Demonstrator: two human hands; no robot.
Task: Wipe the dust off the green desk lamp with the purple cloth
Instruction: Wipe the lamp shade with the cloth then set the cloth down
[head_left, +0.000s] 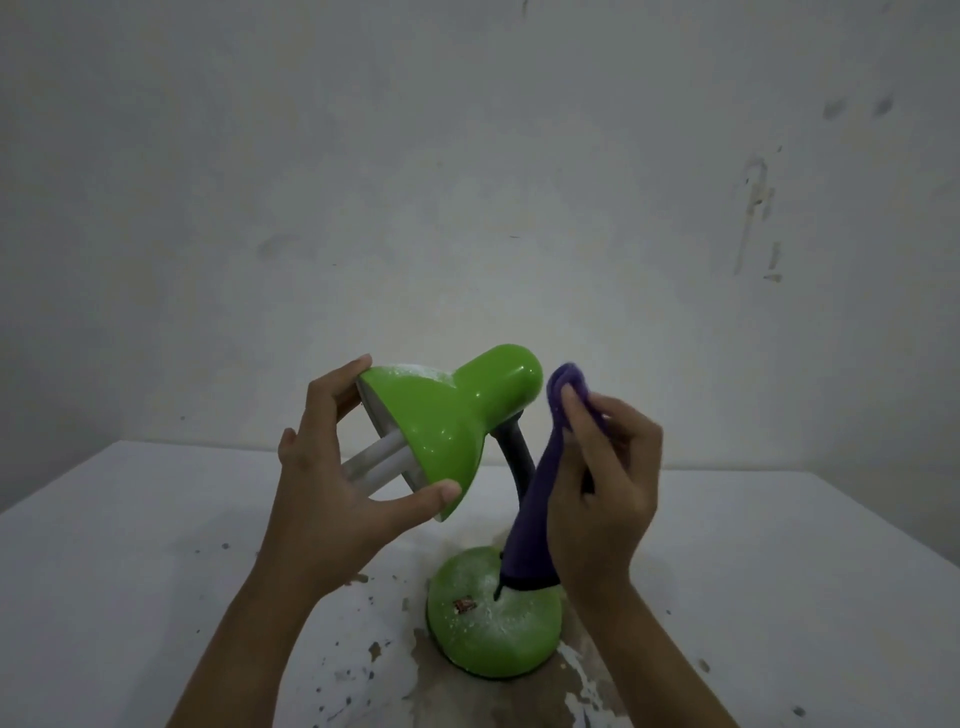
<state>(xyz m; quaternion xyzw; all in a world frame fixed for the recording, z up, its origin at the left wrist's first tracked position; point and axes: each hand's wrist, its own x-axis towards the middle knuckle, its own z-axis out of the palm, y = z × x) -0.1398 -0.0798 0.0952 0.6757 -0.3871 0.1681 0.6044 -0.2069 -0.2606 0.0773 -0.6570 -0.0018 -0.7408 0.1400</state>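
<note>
The green desk lamp (452, 415) stands on the white table, its shade tilted to the left with a white bulb showing inside. White dust lies on the top of the shade and on the round green base (493, 621). My left hand (332, 483) grips the rim of the shade, fingers at the top edge and thumb at the bottom edge. My right hand (605, 478) pinches the purple cloth (540, 483), which hangs down just right of the shade's neck, in front of the dark bendable stem, reaching the base.
The white table (156, 571) has worn, peeling paint and dark specks around the lamp base. A bare, stained white wall (467, 182) rises right behind the table's far edge.
</note>
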